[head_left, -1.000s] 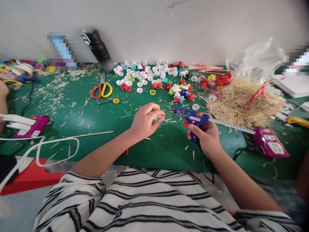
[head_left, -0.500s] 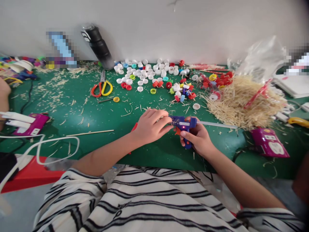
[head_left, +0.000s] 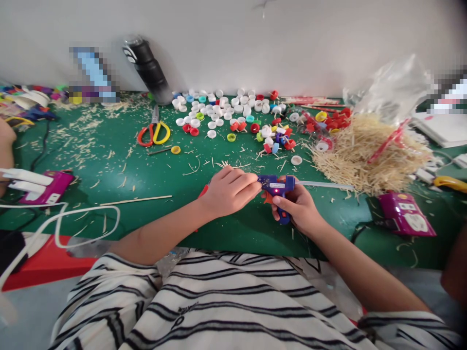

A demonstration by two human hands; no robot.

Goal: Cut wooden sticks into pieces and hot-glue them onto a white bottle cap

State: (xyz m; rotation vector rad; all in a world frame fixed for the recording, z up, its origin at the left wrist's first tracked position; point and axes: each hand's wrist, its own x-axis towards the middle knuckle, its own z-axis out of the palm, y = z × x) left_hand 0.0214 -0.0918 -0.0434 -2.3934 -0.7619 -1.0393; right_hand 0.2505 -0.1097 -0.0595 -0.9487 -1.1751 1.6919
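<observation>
My right hand (head_left: 297, 206) is wrapped round the handle of a blue glue gun (head_left: 275, 185) with an orange trigger and a lit red light. A clear glue stick (head_left: 324, 185) sticks out of its back end to the right. My left hand (head_left: 233, 190) is closed at the gun's nozzle end, its fingers pressed together; what it holds is hidden behind them. Beyond both hands lie many bottle caps (head_left: 216, 110), mostly white, and some coloured caps with small sticks in them (head_left: 276, 139).
Red-and-yellow scissors (head_left: 154, 132) and a black bottle (head_left: 148, 68) stand or lie at the back left. A pile of thin sticks (head_left: 375, 155) is on the right, near a purple box (head_left: 406, 214). Another purple box (head_left: 53, 187) and white cables (head_left: 118, 218) are at left.
The fingers of my left hand have drawn closer together and flatter at the nozzle. The glue gun has shifted very slightly left in my right hand's grip.
</observation>
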